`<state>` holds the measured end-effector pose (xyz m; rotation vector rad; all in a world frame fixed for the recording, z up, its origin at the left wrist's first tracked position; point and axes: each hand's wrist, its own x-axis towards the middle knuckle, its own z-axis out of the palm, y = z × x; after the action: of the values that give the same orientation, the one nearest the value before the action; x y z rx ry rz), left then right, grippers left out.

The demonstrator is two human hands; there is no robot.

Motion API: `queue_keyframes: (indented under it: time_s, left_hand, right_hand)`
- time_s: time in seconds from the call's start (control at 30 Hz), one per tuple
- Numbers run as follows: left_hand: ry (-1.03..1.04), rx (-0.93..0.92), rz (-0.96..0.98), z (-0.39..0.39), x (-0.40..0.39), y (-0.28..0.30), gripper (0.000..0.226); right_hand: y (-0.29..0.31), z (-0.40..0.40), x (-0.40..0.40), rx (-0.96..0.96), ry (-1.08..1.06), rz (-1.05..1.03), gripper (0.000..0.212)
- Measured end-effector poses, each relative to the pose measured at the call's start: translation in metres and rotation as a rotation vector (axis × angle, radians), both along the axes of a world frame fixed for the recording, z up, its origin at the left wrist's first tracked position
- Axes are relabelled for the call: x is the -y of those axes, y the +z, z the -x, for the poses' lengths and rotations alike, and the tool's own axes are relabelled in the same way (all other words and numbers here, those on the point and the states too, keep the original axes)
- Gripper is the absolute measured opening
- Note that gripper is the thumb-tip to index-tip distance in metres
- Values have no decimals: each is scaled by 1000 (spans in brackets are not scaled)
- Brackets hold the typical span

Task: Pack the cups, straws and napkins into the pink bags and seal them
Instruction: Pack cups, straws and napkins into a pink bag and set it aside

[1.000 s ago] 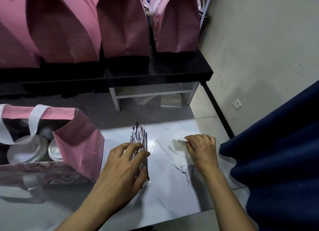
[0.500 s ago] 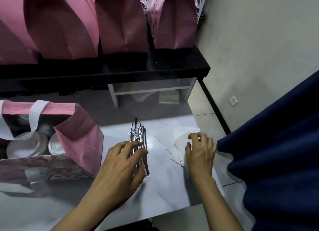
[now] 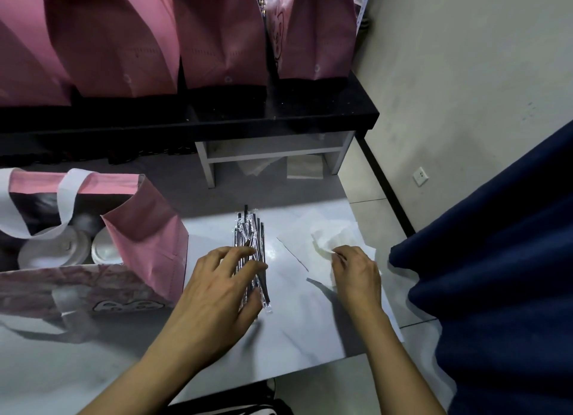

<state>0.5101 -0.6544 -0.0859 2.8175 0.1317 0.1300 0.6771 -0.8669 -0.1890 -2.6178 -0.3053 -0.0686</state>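
A: Where are the straws?
B: The straws [image 3: 251, 253] lie in a bundle of clear wrappers on the white table [image 3: 294, 327], just right of the open pink bag [image 3: 145, 247]. The left hand [image 3: 217, 293] is over the near half of the bundle, fingers curled round several straws with the thumb at their near end.

A: And the napkins?
B: A crumpled napkin [image 3: 330, 239] is lifted at its near edge, pinched between the fingertips of the right hand [image 3: 356, 275]. Under it, flat napkins [image 3: 297, 241] are spread on the table, right of the straws.

A: What is in the open bag?
B: Cups with white lids [image 3: 52, 250] stand inside; I can make out at least two lids. A white handle [image 3: 66, 203] loops over the opening. The bag stands at the table's left side, touching neither hand.

A: Anything behind?
B: Closed pink bags [image 3: 217, 42] stand in a row on a black shelf [image 3: 279, 120] beyond the table. To the right hangs dark blue cloth [image 3: 496, 259], and a wall socket [image 3: 420, 175] shows low on the grey wall.
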Motion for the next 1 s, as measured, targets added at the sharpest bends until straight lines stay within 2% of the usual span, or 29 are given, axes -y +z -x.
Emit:
queue_keyframes:
  time_s: [0.1,0.2,0.37,0.47,0.53,0.63,0.8,0.93,1.0]
  left_hand:
    - [1,5,5,0,0,2,35]
    - [4,2,9,0,0,3,35]
    - [-5,-5,7,2,2,4,34]
    - [-1,0,11,4,2,5,34]
    - [-1,-1,5,6,2,6,34]
    - [2,-2,3,9,0,8,33]
    - [9,19,2,14,-2,13,33]
    - [8,43,14,23,-10,19,32]
    - [12,64,21,27,-16,25,32]
  right_hand:
    - [12,0,1,-26,-63,-139,6]
    - [21,1,0,-149,-100,-218,7]
    - [15,1,4,-330,-116,-219,8]
    - [9,2,3,-319,-120,-153,25]
    - [7,4,1,-304,-130,-153,28]
    - [4,7,0,-250,-136,-148,23]
    - [5,13,-6,-235,-88,5,24]
    - [14,21,-9,-123,-77,-11,5]
    - [30,27,-11,-40,-114,-11,6]
